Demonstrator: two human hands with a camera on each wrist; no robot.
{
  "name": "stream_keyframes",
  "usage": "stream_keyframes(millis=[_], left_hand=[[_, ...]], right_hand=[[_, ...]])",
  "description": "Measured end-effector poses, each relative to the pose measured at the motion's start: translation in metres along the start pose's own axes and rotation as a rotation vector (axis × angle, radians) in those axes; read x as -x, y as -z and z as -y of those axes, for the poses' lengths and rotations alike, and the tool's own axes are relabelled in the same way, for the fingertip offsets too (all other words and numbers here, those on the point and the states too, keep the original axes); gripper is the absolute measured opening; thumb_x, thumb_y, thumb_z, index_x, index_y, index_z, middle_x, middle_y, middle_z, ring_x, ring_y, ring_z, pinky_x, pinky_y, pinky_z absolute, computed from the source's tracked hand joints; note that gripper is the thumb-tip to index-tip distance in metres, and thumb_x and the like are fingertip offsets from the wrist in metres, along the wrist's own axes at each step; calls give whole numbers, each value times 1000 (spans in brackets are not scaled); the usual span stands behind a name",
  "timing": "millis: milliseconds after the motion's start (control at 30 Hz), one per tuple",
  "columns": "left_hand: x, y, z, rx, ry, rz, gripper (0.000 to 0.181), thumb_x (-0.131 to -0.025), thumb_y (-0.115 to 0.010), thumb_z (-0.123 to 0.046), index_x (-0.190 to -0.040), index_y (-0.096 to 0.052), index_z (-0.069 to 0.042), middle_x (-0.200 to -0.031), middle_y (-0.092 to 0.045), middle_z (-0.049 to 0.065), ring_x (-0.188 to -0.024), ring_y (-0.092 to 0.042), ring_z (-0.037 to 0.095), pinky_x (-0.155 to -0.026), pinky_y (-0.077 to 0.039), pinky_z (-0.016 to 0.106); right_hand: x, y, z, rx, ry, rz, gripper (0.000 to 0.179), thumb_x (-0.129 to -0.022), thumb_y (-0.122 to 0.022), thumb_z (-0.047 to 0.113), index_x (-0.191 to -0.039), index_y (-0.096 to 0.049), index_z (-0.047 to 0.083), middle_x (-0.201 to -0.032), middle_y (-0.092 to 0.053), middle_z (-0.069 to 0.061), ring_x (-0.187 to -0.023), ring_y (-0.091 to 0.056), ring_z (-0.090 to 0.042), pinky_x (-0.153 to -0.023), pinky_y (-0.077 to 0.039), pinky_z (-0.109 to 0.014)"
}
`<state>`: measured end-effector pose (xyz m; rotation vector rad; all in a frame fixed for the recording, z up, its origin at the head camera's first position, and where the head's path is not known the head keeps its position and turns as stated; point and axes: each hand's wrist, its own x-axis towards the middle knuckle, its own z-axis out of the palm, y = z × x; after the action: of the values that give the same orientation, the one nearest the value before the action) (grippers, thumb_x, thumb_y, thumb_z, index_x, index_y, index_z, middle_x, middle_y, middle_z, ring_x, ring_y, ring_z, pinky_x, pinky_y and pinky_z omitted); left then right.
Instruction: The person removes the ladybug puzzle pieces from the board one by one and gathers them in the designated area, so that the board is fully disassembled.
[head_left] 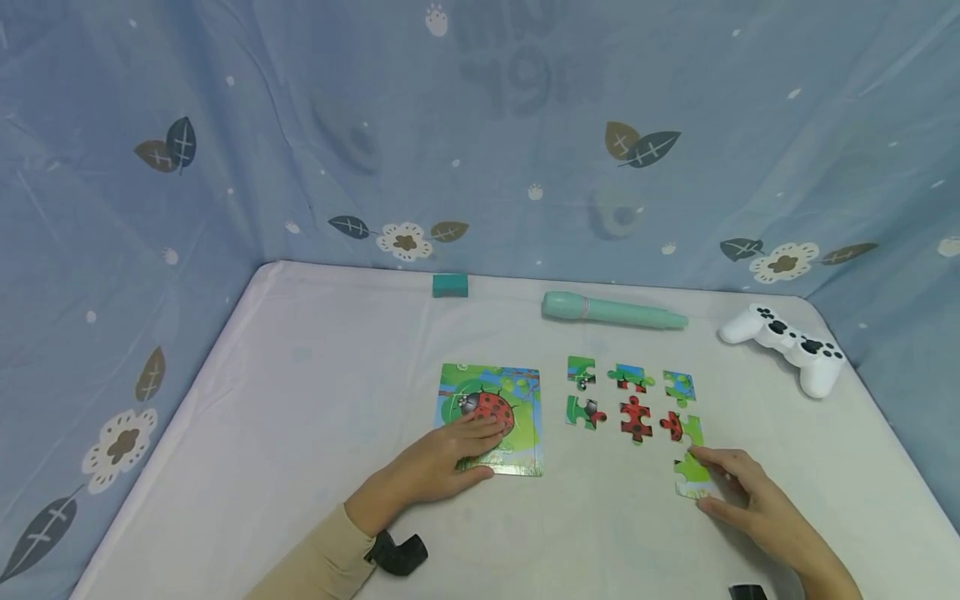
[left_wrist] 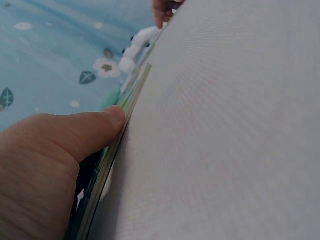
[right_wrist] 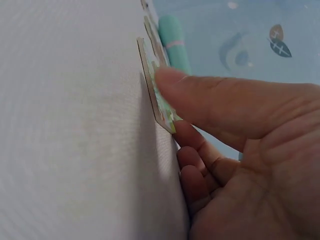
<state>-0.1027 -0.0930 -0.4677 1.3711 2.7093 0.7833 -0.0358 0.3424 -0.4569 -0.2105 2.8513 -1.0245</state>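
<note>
My left hand [head_left: 450, 458] rests with its fingers extended on a square ladybug picture puzzle board [head_left: 527, 442], covering the lower left of the picture. In the left wrist view its thumb [left_wrist: 100, 129] lies along the board's edge. At the right, my right hand [head_left: 761, 500] pinches a green corner puzzle piece [head_left: 693, 471] between thumb and index finger, the piece lying at table level. The right wrist view has the thumb [right_wrist: 200, 97] against this piece, with the other fingers curled beneath. Just above it is a red and green puzzle piece [head_left: 692, 429].
Several loose pieces lie in rows right of the board, including a red middle piece [head_left: 636, 418]. Along the back are a teal block [head_left: 450, 286] and a mint-green pen-shaped device [head_left: 615, 312]. A white game controller [head_left: 787, 342] lies at the right. Patterned blue cloth [head_left: 480, 150] borders the table.
</note>
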Motion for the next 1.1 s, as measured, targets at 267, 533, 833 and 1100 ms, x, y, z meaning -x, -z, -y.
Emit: stream_keyframes(millis=[267, 533, 833, 1100], left_hand=[[1, -1, 1, -9, -46, -32, 50, -91, -63, -31, -134, -54, -6, -140, -51, 6, -132, -46, 20, -114, -32, 39], [0, -1, 1, 36, -54, -52, 53, -91, -64, -29, -137, -51, -7, -143, -49, 6, -133, -45, 20, -114, -32, 39], [16, 7, 6, 7, 65, -65, 53, -89, -65, -32, -136, -53, -8, -142, -50, 4, -134, -43, 26, -112, -35, 40], [26, 5, 11, -5, 73, -103, 53, -89, -65, -34, -134, -55, -6, -141, -51, 5, -133, -44, 28, -111, -37, 42]], right_hand=[[1, -3, -1, -94, 143, -179, 57, -74, -78, 2, -126, -55, 1, -120, -49, 28, -111, -37, 22, -89, -27, 5], [-7, 0, 16, -185, 253, -158, 59, -72, -74, -10, -127, -52, -4, -124, -53, 17, -116, -45, 13, -93, -34, 2], [-47, -22, 63, -214, 333, 29, 54, -82, -72, 5, -132, -51, 3, -126, -58, -13, -116, -51, 3, -95, -38, -3], [-78, -61, 109, -155, 354, 151, 55, -83, -73, 21, -132, -53, 9, -131, -57, -4, -118, -56, -19, -99, -48, -29]])
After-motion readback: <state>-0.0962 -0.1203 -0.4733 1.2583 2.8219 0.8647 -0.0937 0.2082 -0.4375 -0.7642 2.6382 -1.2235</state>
